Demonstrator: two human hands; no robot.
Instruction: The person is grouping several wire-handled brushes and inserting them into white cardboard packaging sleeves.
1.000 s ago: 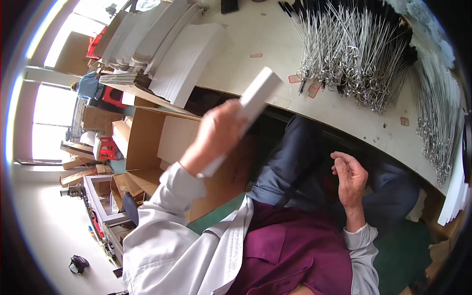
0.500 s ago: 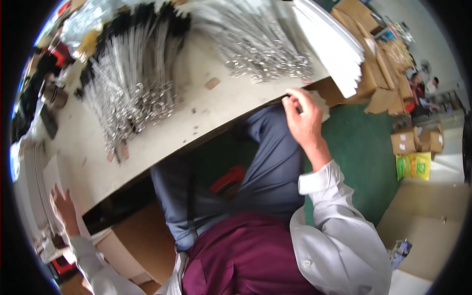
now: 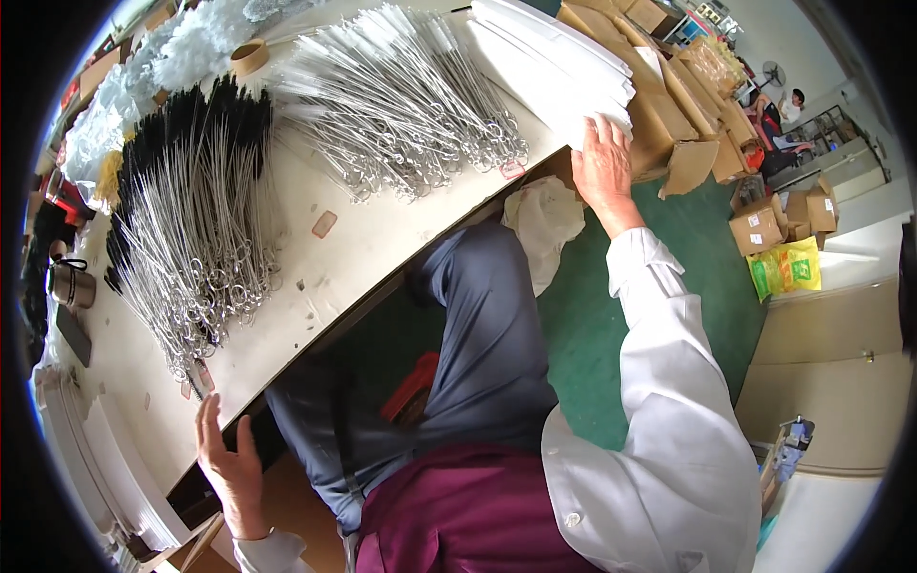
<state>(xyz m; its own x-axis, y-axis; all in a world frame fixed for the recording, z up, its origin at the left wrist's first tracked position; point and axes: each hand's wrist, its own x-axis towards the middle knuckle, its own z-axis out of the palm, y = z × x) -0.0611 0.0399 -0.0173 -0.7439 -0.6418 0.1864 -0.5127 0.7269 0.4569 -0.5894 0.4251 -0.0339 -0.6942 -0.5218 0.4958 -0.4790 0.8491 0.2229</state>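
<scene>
My right hand point(image 3: 604, 177) lies with its fingers stretched out at the near edge of a stack of white sheets or flat bags point(image 3: 554, 62), at the table's right corner. The fingertips seem to touch the stack. My left hand point(image 3: 232, 473) is raised at the table's front edge, thumb and fingers apart, holding nothing. Beyond it lies a pile of wire-handled brushes with black bristles point(image 3: 196, 210), their looped ends toward me. A second pile of looped wire brushes with white bristles point(image 3: 401, 105) lies between it and the stack.
A roll of tape point(image 3: 249, 57) and crumpled clear plastic point(image 3: 124, 95) sit at the far left. A metal cup point(image 3: 72, 284) stands near the left edge. Cardboard boxes point(image 3: 659, 115) crowd the right side. A white plastic bag point(image 3: 544, 224) hangs below the table corner.
My right hand has gone from curled at the table edge to stretched out by the white stack. My left hand has moved right, away from the white panels. The view has shifted.
</scene>
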